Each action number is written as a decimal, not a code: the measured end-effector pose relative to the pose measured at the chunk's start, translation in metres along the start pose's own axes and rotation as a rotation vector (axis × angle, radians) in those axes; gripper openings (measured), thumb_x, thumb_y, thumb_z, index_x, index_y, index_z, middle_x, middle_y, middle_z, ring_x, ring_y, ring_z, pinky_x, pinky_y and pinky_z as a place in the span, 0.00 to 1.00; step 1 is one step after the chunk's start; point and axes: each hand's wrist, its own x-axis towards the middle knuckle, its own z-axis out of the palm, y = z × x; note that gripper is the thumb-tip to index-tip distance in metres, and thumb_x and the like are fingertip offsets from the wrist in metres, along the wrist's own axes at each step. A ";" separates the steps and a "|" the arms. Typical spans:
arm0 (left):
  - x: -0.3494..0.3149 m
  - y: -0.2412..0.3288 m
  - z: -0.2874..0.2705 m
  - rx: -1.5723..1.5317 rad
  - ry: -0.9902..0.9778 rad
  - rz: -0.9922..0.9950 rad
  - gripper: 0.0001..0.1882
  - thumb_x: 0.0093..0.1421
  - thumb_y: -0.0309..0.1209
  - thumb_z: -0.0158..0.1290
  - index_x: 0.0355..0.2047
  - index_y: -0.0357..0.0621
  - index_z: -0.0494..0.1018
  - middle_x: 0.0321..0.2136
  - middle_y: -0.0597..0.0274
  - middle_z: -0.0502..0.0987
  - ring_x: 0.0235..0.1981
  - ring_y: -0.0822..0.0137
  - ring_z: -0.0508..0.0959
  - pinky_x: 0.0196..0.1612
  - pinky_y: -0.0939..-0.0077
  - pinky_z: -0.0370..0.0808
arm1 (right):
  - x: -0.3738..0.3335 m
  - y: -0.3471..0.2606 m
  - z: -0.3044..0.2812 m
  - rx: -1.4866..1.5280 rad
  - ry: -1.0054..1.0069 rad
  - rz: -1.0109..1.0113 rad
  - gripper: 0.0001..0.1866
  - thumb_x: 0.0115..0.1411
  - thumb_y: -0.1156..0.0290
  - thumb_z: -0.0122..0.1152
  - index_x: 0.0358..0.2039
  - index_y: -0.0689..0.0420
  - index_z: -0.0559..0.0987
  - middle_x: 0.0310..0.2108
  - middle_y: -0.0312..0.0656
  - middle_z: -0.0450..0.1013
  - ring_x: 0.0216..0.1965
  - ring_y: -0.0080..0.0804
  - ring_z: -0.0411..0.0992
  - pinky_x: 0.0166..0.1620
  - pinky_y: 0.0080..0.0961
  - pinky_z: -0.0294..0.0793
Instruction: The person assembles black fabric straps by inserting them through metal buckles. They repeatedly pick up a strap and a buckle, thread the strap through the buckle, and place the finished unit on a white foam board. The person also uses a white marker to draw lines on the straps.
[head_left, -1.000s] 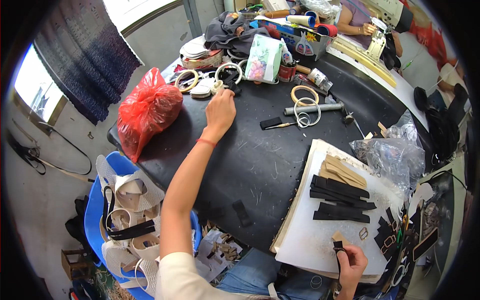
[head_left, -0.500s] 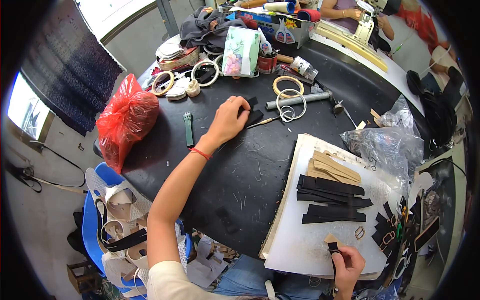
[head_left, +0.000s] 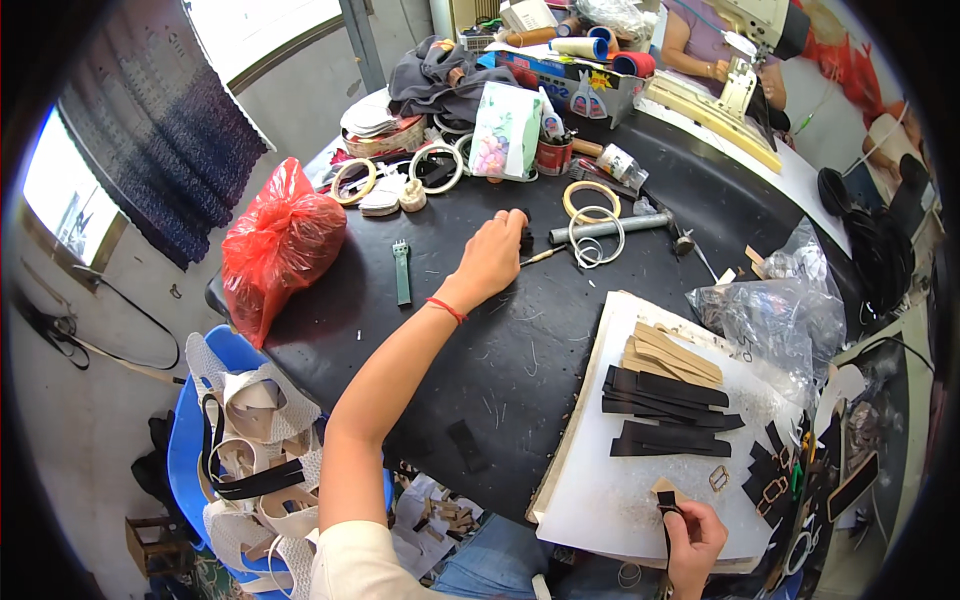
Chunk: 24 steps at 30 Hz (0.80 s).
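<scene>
Over the middle of the worktop with its black, smooth covering (head_left: 420, 370), the left hand (head_left: 490, 255) has its fingers drawn together at a small black piece (head_left: 527, 236); from where I stand I can't tell whether they grip it. Just beside it lies a slim awl with a wooden handle (head_left: 540, 256).

The right hand (head_left: 698, 542), above the near edge of the flat white board (head_left: 585, 500) and toward its right corner, is clamped, thumb against finger, on a narrow black strip (head_left: 668, 507). A tan scrap (head_left: 662, 486) shows behind the strip's upper end. Farther up the board lie flat black strips (head_left: 665, 390), with tan strips (head_left: 675, 358) beyond them, and a small metal buckle (head_left: 719, 479) near its right edge. A knotted red plastic bag (head_left: 285, 235) sits at the worktop's left edge.
</scene>
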 end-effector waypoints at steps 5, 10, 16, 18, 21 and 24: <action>0.040 -0.057 -0.027 0.248 0.371 -0.332 0.13 0.52 0.20 0.46 0.39 0.39 0.69 0.39 0.43 0.68 0.41 0.45 0.71 0.43 0.57 0.70 | -0.002 0.003 -0.001 -0.039 0.031 0.022 0.08 0.55 0.81 0.62 0.37 0.65 0.78 0.31 0.37 0.75 0.31 0.21 0.70 0.37 0.17 0.70; 0.079 -0.123 -0.038 0.487 0.139 -0.520 0.19 0.53 0.30 0.53 0.45 0.38 0.69 0.46 0.41 0.68 0.49 0.45 0.69 0.50 0.56 0.69 | -0.003 0.008 -0.003 -0.062 0.030 0.019 0.08 0.55 0.81 0.62 0.37 0.66 0.78 0.30 0.37 0.74 0.31 0.21 0.70 0.37 0.18 0.70; 0.103 -0.163 -0.049 0.351 -0.217 -0.451 0.25 0.49 0.36 0.58 0.47 0.39 0.70 0.49 0.43 0.69 0.53 0.45 0.68 0.53 0.56 0.69 | -0.002 0.008 -0.001 -0.073 0.043 0.009 0.09 0.55 0.81 0.63 0.37 0.65 0.78 0.31 0.38 0.74 0.31 0.22 0.71 0.37 0.18 0.70; 0.097 -0.143 -0.038 0.430 -0.195 -0.444 0.21 0.51 0.33 0.55 0.45 0.39 0.70 0.48 0.46 0.70 0.52 0.47 0.69 0.51 0.56 0.70 | -0.003 0.011 -0.003 -0.081 0.047 0.004 0.09 0.55 0.81 0.62 0.37 0.65 0.78 0.31 0.38 0.74 0.32 0.22 0.71 0.37 0.18 0.70; 0.087 -0.133 -0.038 0.558 -0.009 -0.389 0.15 0.53 0.28 0.51 0.41 0.39 0.70 0.44 0.50 0.71 0.48 0.49 0.70 0.48 0.56 0.70 | -0.002 0.010 -0.004 -0.081 0.030 0.008 0.09 0.55 0.81 0.62 0.37 0.65 0.78 0.31 0.38 0.74 0.32 0.22 0.71 0.38 0.17 0.70; 0.074 -0.123 -0.048 0.657 0.255 -0.251 0.11 0.52 0.25 0.50 0.37 0.40 0.68 0.38 0.53 0.71 0.42 0.52 0.71 0.43 0.57 0.69 | -0.003 0.014 -0.004 -0.055 0.024 0.049 0.09 0.55 0.80 0.62 0.38 0.65 0.78 0.32 0.38 0.75 0.32 0.22 0.71 0.38 0.17 0.70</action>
